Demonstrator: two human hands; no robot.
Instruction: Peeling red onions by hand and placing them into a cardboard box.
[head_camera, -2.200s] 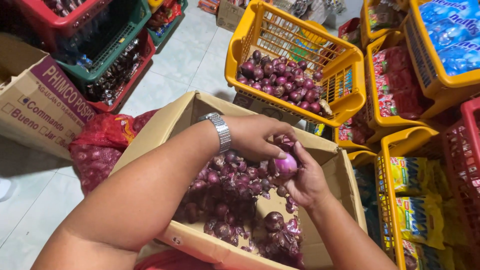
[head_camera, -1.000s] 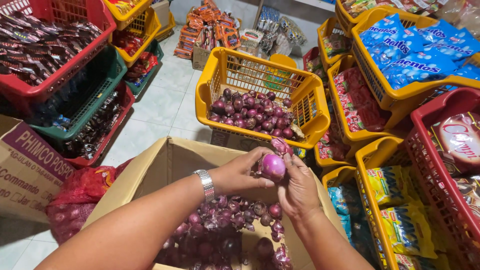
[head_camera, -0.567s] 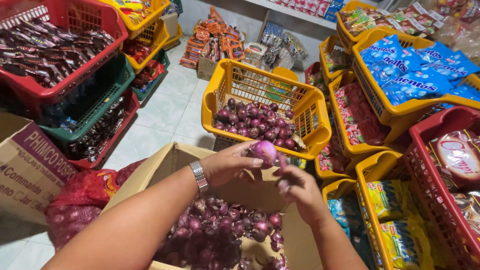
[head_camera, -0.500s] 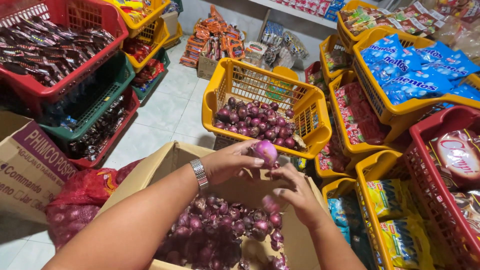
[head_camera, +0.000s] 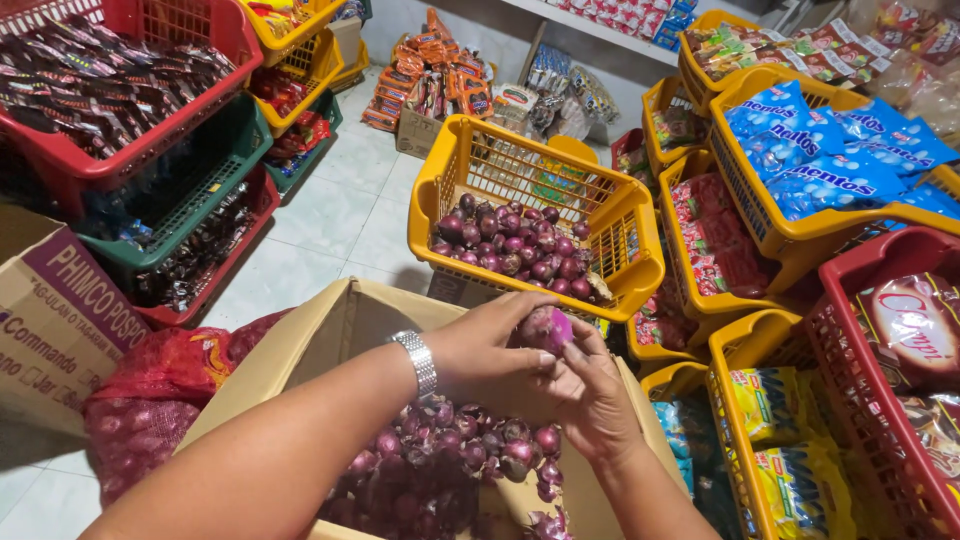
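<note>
- Two hands meet over the far rim of the box (head_camera: 330, 330), which I take as the landmark for all else.
- Left hand (head_camera: 495, 355), a metal watch (head_camera: 418, 362) on its wrist, has its grip pinching one red onion (head_camera: 545, 328) between thumb and fingertips, just above that far rim.
- Right hand (head_camera: 600, 395) comes up from below, its fingers touching the onion's underside and the left thumb; its grip is curled lightly about the bulb, not spread. Judging by the pose, the two hands share the onion so its loose skin can be worked or checked.
- Inside the box lies a heap of onions (head_camera: 440, 470), dark and papery, piled toward the near side, right beneath the hands so scraps would drop back in.
- Beyond the box's far rim sits a yellow basket (head_camera: 440, 170) on the floor, partly filled with cleaner, shinier onions (head_camera: 515, 250); it stands within easy reach of the hands.
- Left of the box rests a red mesh sack (head_camera: 150, 390), touching its wall, and past that a printed carton (head_camera: 60, 320).
- Right of the box stand yellow and red baskets of packaged sweets (head_camera: 830, 150), stacked close together.
- Farther left of the box, red and green baskets (head_camera: 150, 140) hold dark wrapped goods.
</note>
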